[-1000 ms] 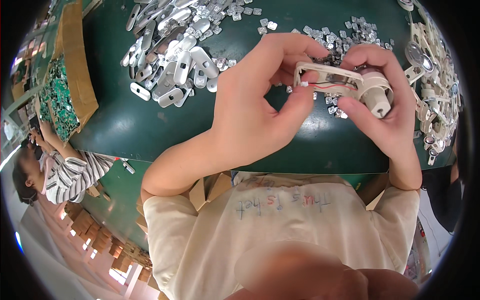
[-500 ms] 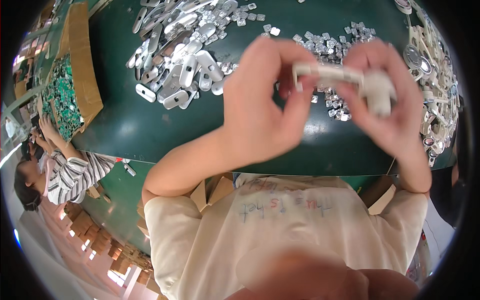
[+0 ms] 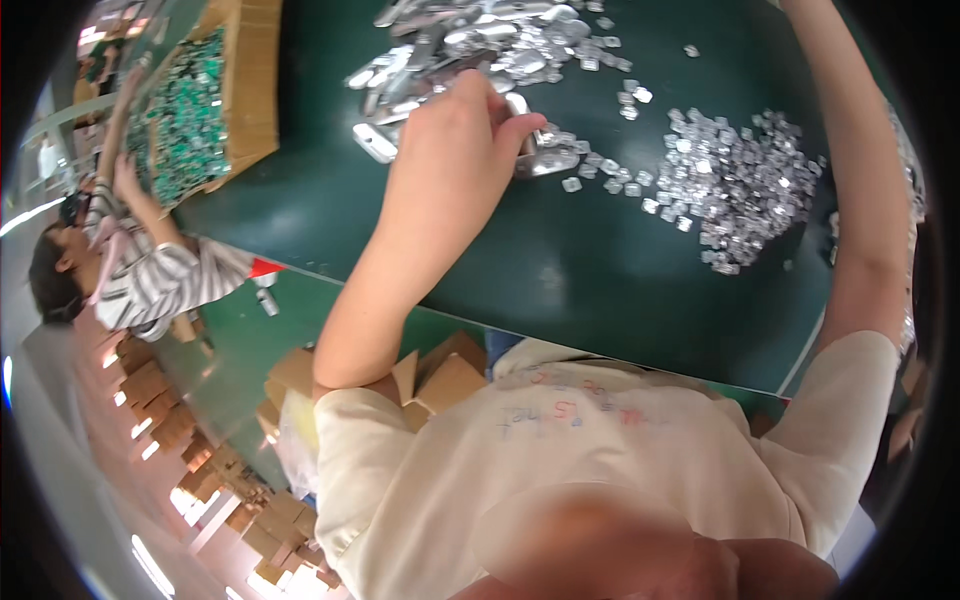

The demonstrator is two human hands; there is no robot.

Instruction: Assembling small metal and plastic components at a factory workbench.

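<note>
My left hand (image 3: 455,135) reaches down into a pile of silver oval metal covers (image 3: 530,38) at the upper middle of the table. Its thumb is stretched out to the right, apart from the bent index finger, over a silver cover (image 3: 545,162) at the pile's near edge. The other fingertips are hidden behind the hand. Stretched toward the far right, my right forearm (image 3: 862,190) leaves the picture at the top, so the hand beyond it is out of sight.
A heap of small clear square pieces (image 3: 740,185) lies right of centre on the green table (image 3: 560,290). At left, a cardboard box (image 3: 252,90) holds green circuit boards (image 3: 190,120), with a co-worker in a striped top (image 3: 150,280) beside it. Open cartons (image 3: 445,370) stand below the table edge.
Both hands have parted from the white part they were handling together. My left hand has moved left to the silver covers; the right has gone up and out of view. The view has shifted.
</note>
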